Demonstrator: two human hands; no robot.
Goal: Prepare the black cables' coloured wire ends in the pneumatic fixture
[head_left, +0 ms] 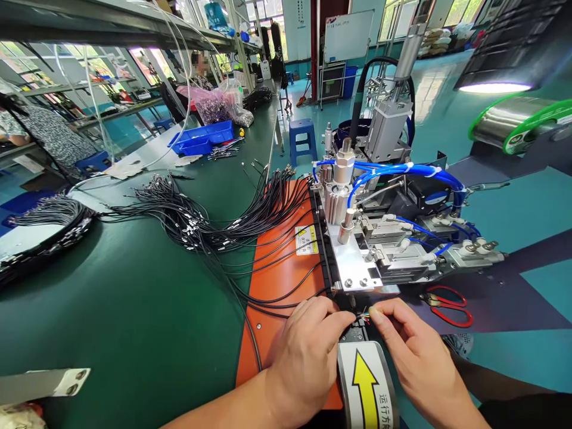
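Observation:
My left hand (308, 345) is closed at the machine's near end, its thumb and forefinger pinching the end of a black cable that is mostly hidden beneath it. Thin coloured wires (366, 316) fan out from that end, and my right hand (415, 351) pinches their tips between thumb and forefinger. Both hands meet just below the metal plate (353, 262) of the machine, over a small dark fixture (353, 335). Several black cables (277, 262) lie across the orange panel (277, 333) to the left, their ends reaching the machine's edge.
Red-handled cutters (451, 305) lie right of the machine. A guard with a yellow arrow (366, 381) is between my forearms. Cable bundles (192, 220) spread over the green table (170, 316); blue trays (203, 138) stand farther back. A solder wire spool (513, 125) hangs upper right.

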